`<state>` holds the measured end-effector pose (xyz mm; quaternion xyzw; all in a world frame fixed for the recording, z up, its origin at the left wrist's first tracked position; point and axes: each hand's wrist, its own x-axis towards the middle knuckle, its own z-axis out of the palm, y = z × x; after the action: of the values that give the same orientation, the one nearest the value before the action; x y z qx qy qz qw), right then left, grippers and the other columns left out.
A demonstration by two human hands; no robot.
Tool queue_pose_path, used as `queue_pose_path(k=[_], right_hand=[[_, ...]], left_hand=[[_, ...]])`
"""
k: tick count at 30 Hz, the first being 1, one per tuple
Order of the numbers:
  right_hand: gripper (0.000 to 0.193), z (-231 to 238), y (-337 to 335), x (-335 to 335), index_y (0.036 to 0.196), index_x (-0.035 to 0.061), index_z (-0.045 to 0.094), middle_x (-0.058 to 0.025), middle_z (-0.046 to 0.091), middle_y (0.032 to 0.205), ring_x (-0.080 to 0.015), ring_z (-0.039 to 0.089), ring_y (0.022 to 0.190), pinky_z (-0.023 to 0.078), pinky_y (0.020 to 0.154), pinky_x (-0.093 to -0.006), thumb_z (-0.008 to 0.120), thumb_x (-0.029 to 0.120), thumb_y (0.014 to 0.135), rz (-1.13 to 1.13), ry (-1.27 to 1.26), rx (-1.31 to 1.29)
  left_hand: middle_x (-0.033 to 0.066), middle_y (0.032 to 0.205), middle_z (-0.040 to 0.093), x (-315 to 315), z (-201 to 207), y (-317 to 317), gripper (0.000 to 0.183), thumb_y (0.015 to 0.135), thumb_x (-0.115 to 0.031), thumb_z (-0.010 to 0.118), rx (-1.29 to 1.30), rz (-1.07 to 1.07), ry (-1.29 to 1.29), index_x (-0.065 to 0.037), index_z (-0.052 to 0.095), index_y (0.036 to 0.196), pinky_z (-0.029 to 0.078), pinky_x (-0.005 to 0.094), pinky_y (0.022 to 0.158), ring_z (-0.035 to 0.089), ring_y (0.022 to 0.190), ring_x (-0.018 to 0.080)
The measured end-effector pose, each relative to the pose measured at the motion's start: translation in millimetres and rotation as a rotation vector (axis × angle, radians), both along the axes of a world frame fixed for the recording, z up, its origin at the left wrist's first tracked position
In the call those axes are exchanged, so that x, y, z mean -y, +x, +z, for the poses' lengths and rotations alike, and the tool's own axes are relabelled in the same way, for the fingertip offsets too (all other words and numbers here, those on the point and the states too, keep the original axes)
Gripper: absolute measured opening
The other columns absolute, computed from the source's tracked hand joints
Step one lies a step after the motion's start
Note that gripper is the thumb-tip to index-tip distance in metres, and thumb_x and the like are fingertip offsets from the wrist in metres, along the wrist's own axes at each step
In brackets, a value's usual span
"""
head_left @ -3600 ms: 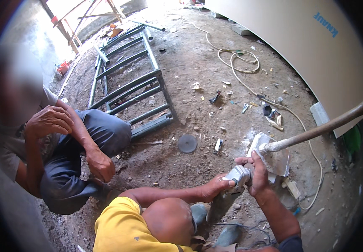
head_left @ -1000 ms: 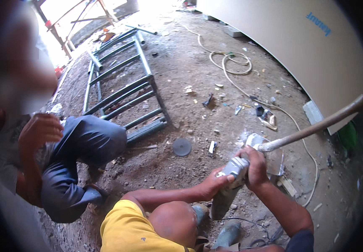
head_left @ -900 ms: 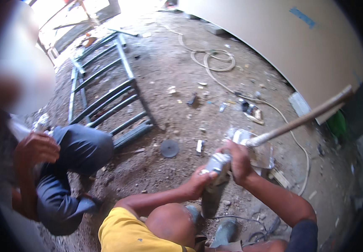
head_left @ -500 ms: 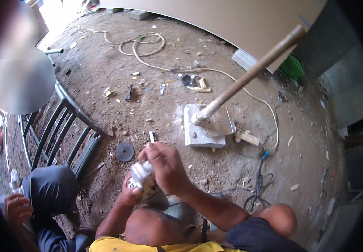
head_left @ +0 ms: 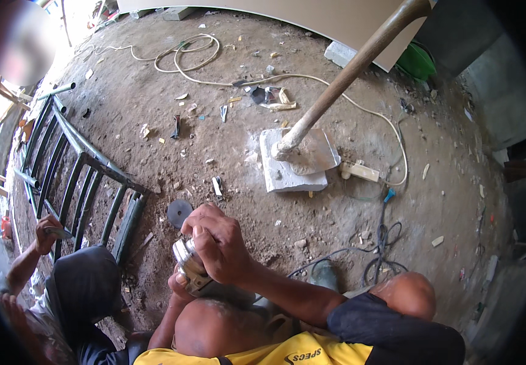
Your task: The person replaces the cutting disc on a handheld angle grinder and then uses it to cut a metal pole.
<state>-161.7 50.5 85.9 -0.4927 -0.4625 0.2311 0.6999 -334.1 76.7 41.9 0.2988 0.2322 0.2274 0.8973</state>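
Low in the middle, above my bare knee, an angle grinder [head_left: 191,265] with a silver gear head is held at a tilt. My left hand [head_left: 181,286] wraps the near side of that head, its thumb showing on the metal. Over the far side of the head, my right hand [head_left: 215,242] is closed with its fingers bent and pressed together. What lies under those fingers is hidden. A dark round disc [head_left: 180,213] with a centre hole lies flat on the dirt just beyond my hands.
A long wooden-handled tool [head_left: 351,76] rests on a white block [head_left: 275,173]. A pale extension cord [head_left: 330,85] runs to a socket box [head_left: 360,171]; a dark cable [head_left: 381,231] lies nearby. At left, a co-worker's hand [head_left: 47,234] holds something small against a dark green metal frame [head_left: 111,222].
My right hand has turned and shifted left over the grinder head, which is tilted differently. The co-worker's hand has reached up to the metal frame. The whole view has shifted slightly.
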Motion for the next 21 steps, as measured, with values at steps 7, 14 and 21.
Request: queue_pose_path(k=[7, 14, 21], right_hand=[[0.050, -17, 18, -16, 0.118, -0.0015, 0.064, -0.0189, 0.059, 0.115, -0.0351, 0.056, 0.111, 0.042, 0.100, -0.0438, 0.061, 0.041, 0.091, 0.306, 0.051, 0.196], [0.086, 5, 26, -1, 0.133, -0.0015, 0.057, -0.0118, 0.058, 0.113, -0.0198, 0.060, 0.105, 0.049, 0.090, -0.0361, 0.085, 0.050, 0.071, 0.610, -0.639, -0.232], [0.112, -26, 48, -12, 0.151, 0.0085, 0.034, -0.0131, 0.050, 0.140, -0.0262, 0.041, 0.133, 0.032, 0.105, -0.0419, 0.090, 0.048, 0.062, 0.611, -0.358, -0.269]], left_hand=[[0.0117, 0.101, 0.061, 1, -32, 7, 0.091, 0.065, -0.064, 0.073, 0.440, -0.012, -0.210, 0.000, 0.050, 0.125, 0.051, 0.0371, 0.083, 0.063, 0.091, 0.0243], [0.0109, 0.093, 0.061, 10, -56, 29, 0.092, 0.062, -0.070, 0.072, 0.715, -0.025, -0.332, -0.001, 0.053, 0.121, 0.050, 0.0373, 0.077, 0.062, 0.084, 0.0244], [0.0100, 0.085, 0.061, 8, -60, 35, 0.094, 0.060, -0.075, 0.071, 0.766, -0.004, -0.320, -0.001, 0.055, 0.116, 0.049, 0.0374, 0.072, 0.062, 0.077, 0.0244]])
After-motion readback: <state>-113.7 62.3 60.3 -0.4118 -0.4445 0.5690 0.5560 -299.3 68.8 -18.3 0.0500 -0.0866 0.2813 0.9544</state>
